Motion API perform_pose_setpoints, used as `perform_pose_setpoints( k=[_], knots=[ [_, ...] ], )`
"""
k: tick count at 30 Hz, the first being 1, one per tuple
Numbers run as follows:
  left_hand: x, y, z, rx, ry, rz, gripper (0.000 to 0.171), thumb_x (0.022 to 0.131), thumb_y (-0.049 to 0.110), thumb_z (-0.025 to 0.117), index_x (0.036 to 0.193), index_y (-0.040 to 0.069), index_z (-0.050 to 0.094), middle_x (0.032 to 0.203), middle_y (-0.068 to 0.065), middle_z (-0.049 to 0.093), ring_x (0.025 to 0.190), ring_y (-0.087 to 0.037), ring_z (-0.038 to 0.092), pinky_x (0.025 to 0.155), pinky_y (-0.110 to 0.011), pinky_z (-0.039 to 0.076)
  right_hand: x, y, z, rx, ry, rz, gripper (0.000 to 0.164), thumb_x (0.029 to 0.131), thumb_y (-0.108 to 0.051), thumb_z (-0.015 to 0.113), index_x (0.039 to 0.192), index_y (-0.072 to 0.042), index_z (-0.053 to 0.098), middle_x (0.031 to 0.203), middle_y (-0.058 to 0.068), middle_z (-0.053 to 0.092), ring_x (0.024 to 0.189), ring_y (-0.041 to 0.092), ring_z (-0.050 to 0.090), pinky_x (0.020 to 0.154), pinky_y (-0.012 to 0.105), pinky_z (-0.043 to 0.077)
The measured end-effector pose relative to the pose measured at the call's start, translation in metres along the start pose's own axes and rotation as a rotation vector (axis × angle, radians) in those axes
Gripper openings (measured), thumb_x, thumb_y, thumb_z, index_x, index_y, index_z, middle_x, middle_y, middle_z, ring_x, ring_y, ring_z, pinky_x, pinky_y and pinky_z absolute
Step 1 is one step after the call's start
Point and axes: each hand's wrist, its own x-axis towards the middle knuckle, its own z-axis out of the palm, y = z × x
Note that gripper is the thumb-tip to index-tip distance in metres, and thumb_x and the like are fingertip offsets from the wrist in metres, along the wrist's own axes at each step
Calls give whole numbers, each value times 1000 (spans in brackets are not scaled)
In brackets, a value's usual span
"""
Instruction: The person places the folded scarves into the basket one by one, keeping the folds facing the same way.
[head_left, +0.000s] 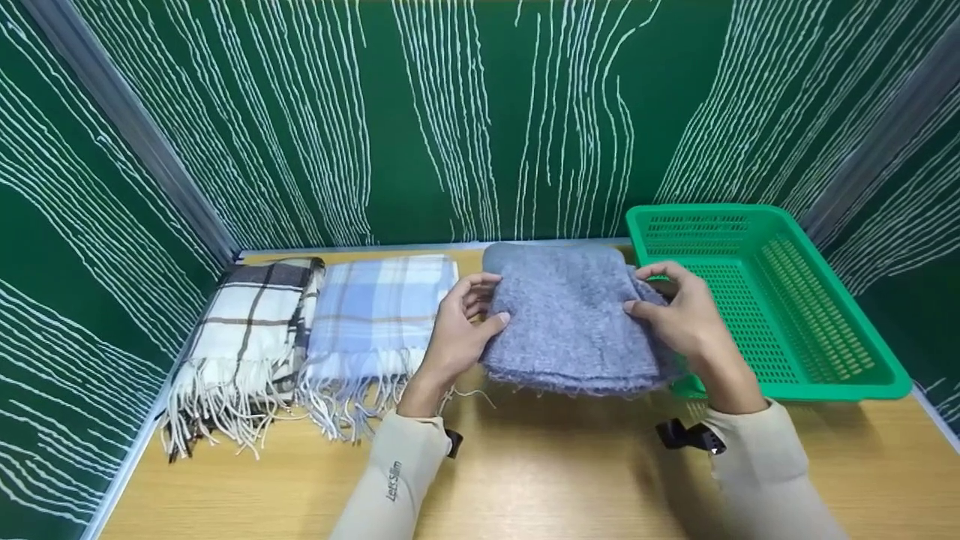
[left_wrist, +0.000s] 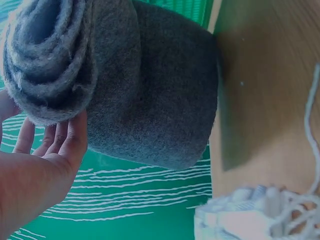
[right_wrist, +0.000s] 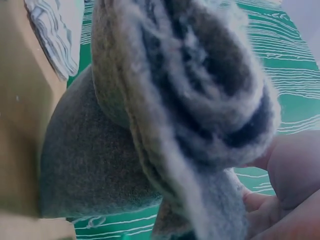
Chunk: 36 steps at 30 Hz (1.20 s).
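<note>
Both hands hold a folded grey-blue woollen scarf (head_left: 566,315) above the table, between the plaid scarves and the basket. My left hand (head_left: 465,330) grips its left edge, thumb on top and fingers underneath. On the opposite edge my right hand (head_left: 686,311) pinches the cloth between thumb and fingers. The left wrist view shows the rolled layers of the scarf (left_wrist: 50,65) resting on the left fingers (left_wrist: 75,135), with a wide flap behind. Folded layers (right_wrist: 200,100) also fill the right wrist view, partly hiding the right hand (right_wrist: 290,190).
A folded blue-and-white plaid scarf (head_left: 375,315) lies left of the hands, with a folded black-and-white plaid scarf (head_left: 247,307) beyond it. Their fringes spread toward the front. The green plastic basket (head_left: 757,330) stands on the right of the wooden table (head_left: 547,480). Green white-lined walls (head_left: 420,112) enclose the back and sides.
</note>
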Motion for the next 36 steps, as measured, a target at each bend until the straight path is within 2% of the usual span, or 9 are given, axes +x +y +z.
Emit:
perform_pose_setpoints(
  k=[10, 18, 26, 29, 36],
  knots=[
    [2, 13, 11, -29, -13, 61, 47, 92, -10, 68, 137, -5, 56, 129, -21, 65, 111, -24, 65, 93, -32, 53, -3, -8, -19, -33, 23, -58, 43, 97, -1, 70, 136, 2, 53, 143, 28, 62, 124, 34, 58, 80, 22, 51],
    [8, 21, 20, -18, -45, 107, 46, 93, -10, 67, 137, -5, 55, 129, -22, 63, 112, -24, 64, 90, -29, 54, -3, -9, -32, -66, 54, -93, 41, 97, -3, 71, 134, 1, 55, 141, 27, 63, 108, 9, 59, 78, 18, 50],
    [15, 30, 30, 2, -68, 143, 46, 93, -10, 67, 137, -3, 56, 129, -21, 63, 112, -24, 65, 91, -30, 55, -3, -13, -45, -123, 114, -116, 38, 97, -4, 73, 132, -1, 58, 140, 24, 63, 114, 7, 56, 84, 16, 45],
    [17, 34, 33, 19, -77, 156, 45, 93, -9, 66, 137, -2, 56, 130, -21, 63, 113, -25, 65, 93, -30, 55, -4, -14, -51, -137, 131, -124, 37, 96, -4, 73, 131, -4, 60, 138, 21, 64, 112, 5, 56, 85, 16, 45],
    [21, 39, 42, 63, -91, 191, 44, 93, -8, 68, 135, -1, 58, 132, -20, 63, 114, -25, 66, 94, -31, 56, -7, -14, -61, -132, 151, -130, 34, 97, -6, 74, 128, -12, 63, 128, 0, 66, 114, 7, 55, 85, 17, 44]
  ],
)
